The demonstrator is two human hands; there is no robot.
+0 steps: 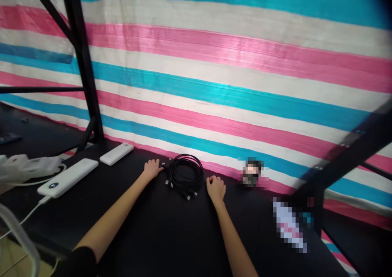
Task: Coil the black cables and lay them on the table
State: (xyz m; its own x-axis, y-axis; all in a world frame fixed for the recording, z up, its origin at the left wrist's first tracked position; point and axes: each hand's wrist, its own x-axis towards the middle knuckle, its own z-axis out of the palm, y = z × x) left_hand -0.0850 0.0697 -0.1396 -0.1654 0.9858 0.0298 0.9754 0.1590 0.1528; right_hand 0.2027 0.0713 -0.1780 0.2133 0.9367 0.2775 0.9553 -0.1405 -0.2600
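Observation:
A coil of black cables (185,174) with several small plug ends lies on the black table (171,232), close to the striped sheet. My left hand (152,168) rests flat on the table just left of the coil, fingers spread and reaching toward its plugs. My right hand (216,187) sits on the table just right of the coil, fingers curled downward, with nothing visible in it. Both forearms stretch out across the table toward the coil.
Two white power banks (67,177) (116,153) lie at the left, the nearer one with a white cable plugged in. A white device (27,166) sits at the far left edge. Black frame posts (82,64) (349,158) stand left and right. A pink, blue and white striped sheet (232,77) hangs behind.

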